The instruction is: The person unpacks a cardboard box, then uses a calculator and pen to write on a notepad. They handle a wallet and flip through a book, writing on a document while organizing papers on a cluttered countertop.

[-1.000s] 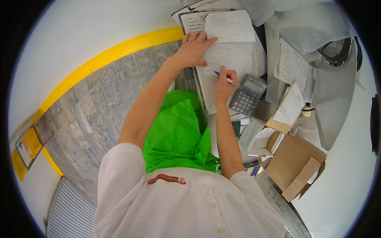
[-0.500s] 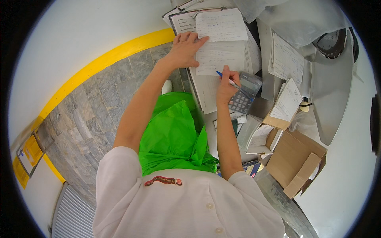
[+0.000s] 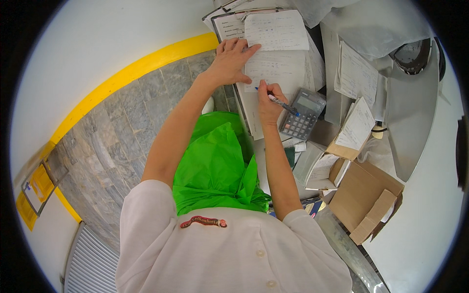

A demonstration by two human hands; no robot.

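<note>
My right hand (image 3: 270, 102) grips a blue pen (image 3: 279, 102), its tip at the lower left part of a handwritten sheet (image 3: 281, 63). Spread over the left edge of the papers, my left hand (image 3: 232, 61) has its fingers apart and its thumb by the same sheet. A second written sheet (image 3: 276, 30) overlaps the upper part. Both rest on a clipboard (image 3: 228, 27) with a metal clip at its top. Just right of my right hand lies a grey calculator (image 3: 304, 113), close to the pen's back end.
Stacked handwritten papers (image 3: 359, 75) stand right of the calculator, near a small box (image 3: 337, 172) holding papers. An opened cardboard box (image 3: 364, 195) sits lower right. Clear plastic (image 3: 376, 24) covers the back right. A green apron (image 3: 215, 166) hangs below my arms.
My right hand has moved left with the pen, toward the sheet's left side, uncovering more of the calculator. My left hand has stayed nearly in place.
</note>
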